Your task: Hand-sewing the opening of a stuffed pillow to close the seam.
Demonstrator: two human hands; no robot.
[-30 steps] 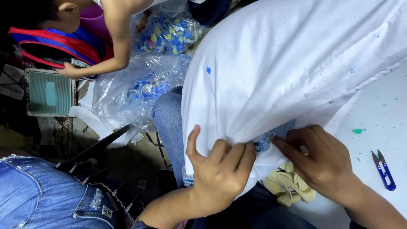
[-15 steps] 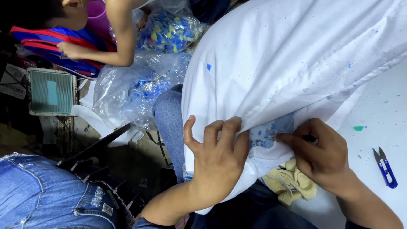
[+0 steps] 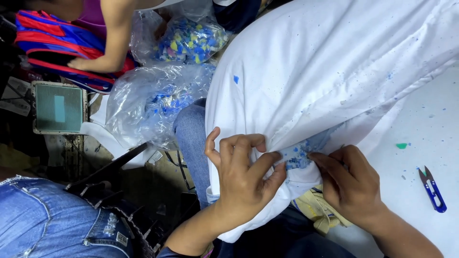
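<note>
A large white cloth [image 3: 334,71], speckled with blue flecks, drapes from the table over my lap. My left hand [image 3: 246,177] grips a bunched fold of it at its lower edge. My right hand [image 3: 349,184] pinches the cloth just to the right of that fold. Between the two hands sits a patch of small blue bits [image 3: 299,155] on the cloth. A yellowish rag [image 3: 318,208] lies under my right hand.
Blue-handled thread snips [image 3: 432,188] lie on the white table at right, near a green scrap [image 3: 401,145]. Clear plastic bags of blue and yellow pieces [image 3: 158,100] sit at left. Another person's arm [image 3: 112,40] reaches down top left. A denim-clad leg [image 3: 43,220] fills the bottom left.
My hands have gathered the cloth tighter, and the patch of blue bits has come into view between them. The other person's arm has shifted at top left.
</note>
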